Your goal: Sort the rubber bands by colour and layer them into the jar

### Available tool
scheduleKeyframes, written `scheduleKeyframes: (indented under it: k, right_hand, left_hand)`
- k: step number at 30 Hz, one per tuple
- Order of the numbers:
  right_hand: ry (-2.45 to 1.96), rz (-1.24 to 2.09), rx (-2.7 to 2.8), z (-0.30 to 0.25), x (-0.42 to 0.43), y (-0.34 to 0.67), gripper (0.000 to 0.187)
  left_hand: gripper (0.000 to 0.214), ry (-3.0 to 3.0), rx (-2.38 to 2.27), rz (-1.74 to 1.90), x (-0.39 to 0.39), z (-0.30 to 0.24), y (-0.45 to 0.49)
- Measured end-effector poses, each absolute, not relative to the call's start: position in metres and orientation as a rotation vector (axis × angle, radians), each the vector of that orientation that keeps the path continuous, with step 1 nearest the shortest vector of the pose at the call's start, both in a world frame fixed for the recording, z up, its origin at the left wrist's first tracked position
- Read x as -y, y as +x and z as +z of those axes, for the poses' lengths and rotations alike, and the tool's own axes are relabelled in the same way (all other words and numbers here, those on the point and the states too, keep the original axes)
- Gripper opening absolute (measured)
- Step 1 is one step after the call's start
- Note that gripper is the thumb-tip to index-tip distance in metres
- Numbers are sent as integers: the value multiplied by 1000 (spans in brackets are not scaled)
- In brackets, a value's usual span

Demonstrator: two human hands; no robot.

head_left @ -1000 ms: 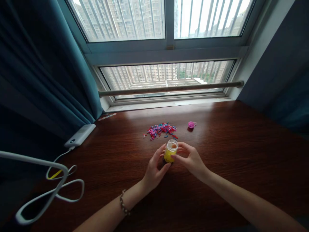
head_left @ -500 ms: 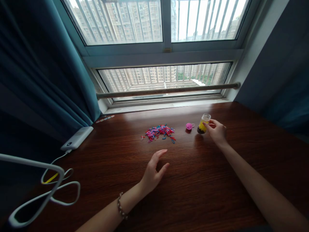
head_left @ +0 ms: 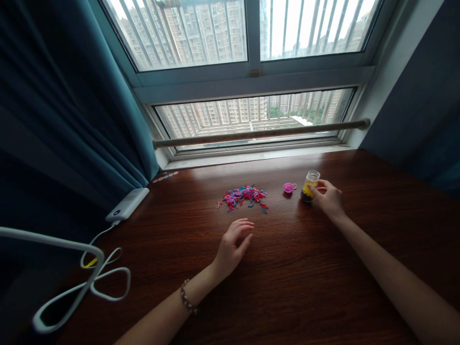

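My right hand grips a small clear jar by its right side, thumb toward the front. The jar has no lid on its mouth and shows yellow and dark stuff inside; it stands about upright on the table. Just left of it lies a small pink lid with a loop at its side. Farther left is a loose heap of colourful paper clips, mostly pink, red and blue. My left hand is in front of the heap, fingers slightly curled and apart from the thumb, holding nothing.
The dark brown wooden table reaches to a window with a metal rail. At the left are a white power bank, its looped cable, a thick white bent tube and a blue curtain.
The jar has gone from slightly tilted to about upright, still in my right hand. My left hand's fingers have shifted a little. The whole view has moved slightly.
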State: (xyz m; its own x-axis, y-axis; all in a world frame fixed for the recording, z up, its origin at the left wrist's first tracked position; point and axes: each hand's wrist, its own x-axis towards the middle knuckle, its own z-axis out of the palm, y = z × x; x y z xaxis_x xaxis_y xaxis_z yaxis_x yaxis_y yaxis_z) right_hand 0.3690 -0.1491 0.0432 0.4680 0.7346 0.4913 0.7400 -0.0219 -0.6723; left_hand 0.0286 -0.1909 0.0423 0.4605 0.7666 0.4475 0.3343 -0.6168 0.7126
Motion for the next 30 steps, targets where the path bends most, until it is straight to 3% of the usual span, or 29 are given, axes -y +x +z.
scheduleKeyframes:
  k: [7,10,14,19,24,30]
  right_hand:
    - [-1715,-82,1025,36,161,350,56]
    - [-1665,123,953,30,175,318,42]
    - [-1586,511,1532,28,177,266,24]
    - [-1724,280,1766,29,148,233,19]
    - [-1742,179,1844,21,136,234,15]
    - [-1724,134,1811,18,140,233,15]
  left_hand:
    - [11,2287,-1245,1140,123,52,-1]
    - [9,2413,-1322,1049,102,49,-7]
    - [13,2561,-1283,830,97,33,7]
    - [17,2657,-1301,784,101,24,22]
    - [17,2753,-939,864,104,30,19]
    - [34,2804,-757,675,102,29,23]
